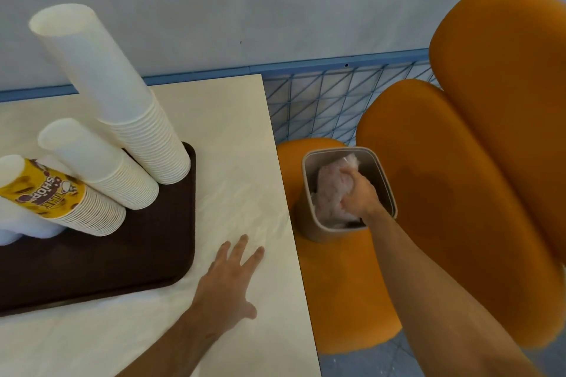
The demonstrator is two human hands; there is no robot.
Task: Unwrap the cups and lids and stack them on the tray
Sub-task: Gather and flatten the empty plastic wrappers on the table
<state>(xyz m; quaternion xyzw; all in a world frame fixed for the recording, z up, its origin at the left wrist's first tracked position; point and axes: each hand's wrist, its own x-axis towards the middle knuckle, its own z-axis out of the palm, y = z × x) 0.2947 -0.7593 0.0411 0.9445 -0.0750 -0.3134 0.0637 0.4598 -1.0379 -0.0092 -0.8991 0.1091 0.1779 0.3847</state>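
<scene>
Your right hand (359, 195) is down in the bin (387, 184), grip clamped on a crumpled wad of clear wrap (329, 193). The bin sits on an orange seat (337, 285), just beside the counter's right edge. Your left hand (228, 281) lies flat on the counter (245, 131), grip apart, fingers spread, palm down, holding nothing, just right of the tray (122, 254).

The brown tray sits on the left part of the counter. Cups are stacked upside down on it in four visible stacks: tall stack (116, 101) at the tray's back right corner, mid stack (104, 168) in front of it, touching or nearly so, a printed stack (61, 199) with a yellow top cup further left, and a white stack (18, 223) at the frame's left edge, partly cut off. You can't tell from here whether that last one is cups or lids.

Orange chair backs (490, 162) stand right of the bin, blue wire grid (321, 101) behind.
</scene>
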